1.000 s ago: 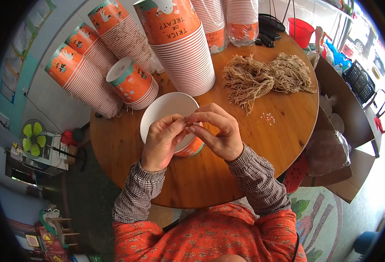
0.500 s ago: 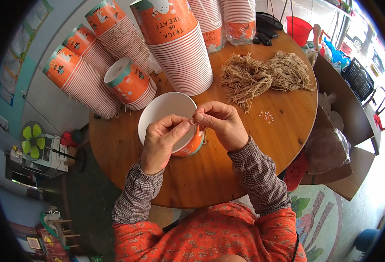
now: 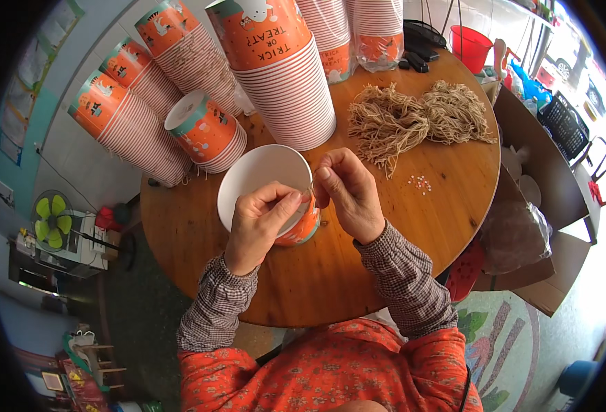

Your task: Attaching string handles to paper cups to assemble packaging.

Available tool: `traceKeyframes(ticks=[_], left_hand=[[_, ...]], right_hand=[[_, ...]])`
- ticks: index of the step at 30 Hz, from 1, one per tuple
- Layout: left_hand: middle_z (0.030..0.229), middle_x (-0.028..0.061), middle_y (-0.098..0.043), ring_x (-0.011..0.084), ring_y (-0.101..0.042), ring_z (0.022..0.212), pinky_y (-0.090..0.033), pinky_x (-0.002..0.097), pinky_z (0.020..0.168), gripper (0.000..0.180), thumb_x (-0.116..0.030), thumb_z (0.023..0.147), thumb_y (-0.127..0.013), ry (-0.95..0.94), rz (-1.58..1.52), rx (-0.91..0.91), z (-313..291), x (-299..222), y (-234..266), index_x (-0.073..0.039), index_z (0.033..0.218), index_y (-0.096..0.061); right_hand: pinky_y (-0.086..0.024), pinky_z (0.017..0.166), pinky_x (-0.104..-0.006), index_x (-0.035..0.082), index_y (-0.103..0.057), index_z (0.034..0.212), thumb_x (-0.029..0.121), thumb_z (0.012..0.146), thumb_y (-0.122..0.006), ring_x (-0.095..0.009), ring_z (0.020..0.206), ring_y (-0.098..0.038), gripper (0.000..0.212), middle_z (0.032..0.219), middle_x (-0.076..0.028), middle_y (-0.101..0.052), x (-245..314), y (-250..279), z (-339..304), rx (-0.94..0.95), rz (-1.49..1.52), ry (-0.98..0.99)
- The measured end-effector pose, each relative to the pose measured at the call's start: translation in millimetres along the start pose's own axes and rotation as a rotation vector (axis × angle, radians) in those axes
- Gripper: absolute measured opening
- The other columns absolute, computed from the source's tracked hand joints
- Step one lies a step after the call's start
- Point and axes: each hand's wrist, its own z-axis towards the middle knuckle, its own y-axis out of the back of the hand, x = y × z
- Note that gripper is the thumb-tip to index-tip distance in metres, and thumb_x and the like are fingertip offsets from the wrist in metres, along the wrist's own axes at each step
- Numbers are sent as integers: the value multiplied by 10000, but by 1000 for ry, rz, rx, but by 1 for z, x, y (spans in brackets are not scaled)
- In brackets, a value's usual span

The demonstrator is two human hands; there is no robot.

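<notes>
A paper bucket (image 3: 251,165), white inside and orange with green outside, stands tilted on the table in front of me. Over its right rim, my left hand (image 3: 262,216) is closed in a pinch at thumb and forefinger. A thin string (image 3: 311,187) shows by those fingertips; whether they grip the rim too is hidden. To the right, my right hand (image 3: 350,196) pinches the string between thumb and forefinger, slightly apart from the left. Two bundles of tan string (image 3: 389,123) lie beyond my right hand, with several tiny pale beads (image 3: 420,184) nearer.
Tall stacks of nested paper buckets (image 3: 286,96) crowd the far side and left of the round wooden table (image 3: 330,281). A shorter stack (image 3: 207,134) leans beside the bucket. Cardboard boxes (image 3: 536,172) stand off the table's right edge.
My right hand has drawn a little up and to the right, away from the left fingertips. My left hand has stayed nearly in place at the bucket's rim.
</notes>
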Motion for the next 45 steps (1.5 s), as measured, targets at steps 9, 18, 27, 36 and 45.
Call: traceKeyframes(ticks=[9, 18, 27, 36, 45], left_hand=[[675, 15, -549, 77, -489, 564, -395, 236, 522, 134, -47, 871, -620, -315, 440, -14, -2, 3, -4, 9, 751, -595], [738, 25, -574, 93, -526, 643, -431, 231, 593, 74, -46, 883, -627, -385, 397, -141, -4, 8, -6, 12, 842, -649], [778, 34, -600, 101, -559, 697, -455, 234, 636, 72, -49, 888, -623, -398, 389, -183, -2, 17, 8, 15, 891, -655], [816, 45, -633, 159, -571, 696, -448, 305, 723, 152, -58, 817, -660, -383, 687, -88, 4, 1, 4, -50, 967, -680], [842, 31, -656, 181, -590, 772, -454, 310, 759, 128, -61, 803, -662, -385, 572, -26, 12, 2, 2, -59, 930, -675]], right_hand=[[-421, 514, -197, 55, -453, 969, 157, 1006, -462, -55, 566, -479, 108, 733, -6, -545, -12, 1, 0, -89, -100, -3], [-338, 341, -184, 67, -426, 997, 195, 1020, -420, -83, 394, -502, 131, 732, -54, -622, 6, 2, 4, -42, -5, -182], [-386, 355, -209, 68, -420, 1006, 199, 1018, -428, -107, 404, -526, 131, 653, -68, -602, 20, 10, 5, 107, -103, -365], [-426, 382, -204, 58, -449, 1015, 176, 995, -488, -86, 481, -549, 126, 639, -24, -551, 18, 11, 0, 159, -46, -217], [-396, 416, -194, 66, -477, 1012, 131, 980, -512, -43, 500, -496, 81, 654, 11, -534, 21, 7, -1, 146, 30, -250]])
